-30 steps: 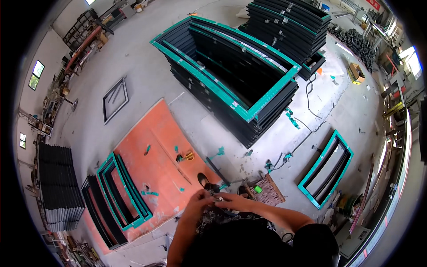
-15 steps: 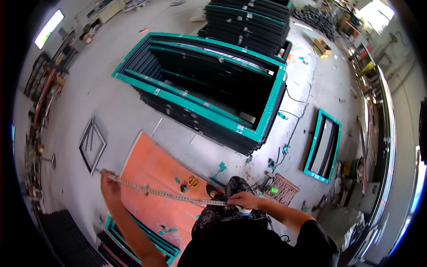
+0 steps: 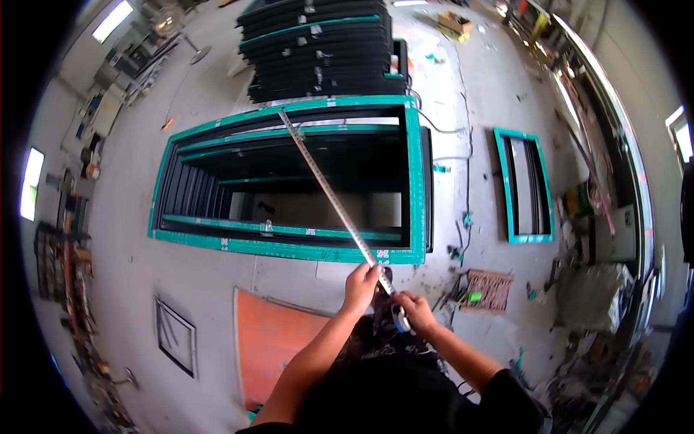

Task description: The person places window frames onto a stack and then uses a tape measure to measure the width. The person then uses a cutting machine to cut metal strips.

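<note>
A pulled-out measuring tape (image 3: 327,189) reaches diagonally from my hands up over the stack of rectangular black frames (image 3: 210,246), whose top is edged in green film. Its far end lies over the far side of the top frame. My left hand (image 3: 361,288) is closed round the blade near the stack's near edge. Just right of it and closer to my body, my right hand (image 3: 414,311) grips the tape by its case, which is partly hidden by the fingers; a bit of blue and white shows there.
Behind stands a taller pile of black frames (image 3: 318,54). A small green-edged frame (image 3: 526,186) lies on the right, a thin grey frame (image 3: 176,337) on the left. An orange sheet (image 3: 278,340) covers floor before me. Cables (image 3: 468,155) and a brown woven mat (image 3: 490,291) lie to the right.
My left hand has moved from the far left to beside the right hand. The tape, stretched leftward over the orange sheet before, now points forward across the frame stack. My view has shifted too.
</note>
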A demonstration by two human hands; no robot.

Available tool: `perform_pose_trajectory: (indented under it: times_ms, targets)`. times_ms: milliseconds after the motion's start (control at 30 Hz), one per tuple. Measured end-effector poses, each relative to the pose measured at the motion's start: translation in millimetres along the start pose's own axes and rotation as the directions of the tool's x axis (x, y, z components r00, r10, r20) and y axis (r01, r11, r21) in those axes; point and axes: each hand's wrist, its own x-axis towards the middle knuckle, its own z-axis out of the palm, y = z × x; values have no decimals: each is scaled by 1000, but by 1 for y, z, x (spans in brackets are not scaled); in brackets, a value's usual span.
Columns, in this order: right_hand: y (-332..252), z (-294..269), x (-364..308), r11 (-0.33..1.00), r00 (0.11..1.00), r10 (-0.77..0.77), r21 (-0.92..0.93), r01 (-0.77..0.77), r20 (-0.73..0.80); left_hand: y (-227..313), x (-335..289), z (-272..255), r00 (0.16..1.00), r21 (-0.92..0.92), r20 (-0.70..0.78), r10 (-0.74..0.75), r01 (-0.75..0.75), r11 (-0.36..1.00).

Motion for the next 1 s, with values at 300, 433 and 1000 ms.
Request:
perform_pose_trajectory:
  times_ms: [300,433,1000]
  targets:
    - [40,-20,18,994,940,64,-62,-90,-335,-11,134,39,976,202,213,-53,10,979]
    - [63,-17,13,991,854,73,-59,-121,-515,-31,178,57,947,264,318,-49,-39,964]
    - [85,26,47,988,782,121,153,-33,-611,-40,212,44,908,464,411,-84,-129,876]
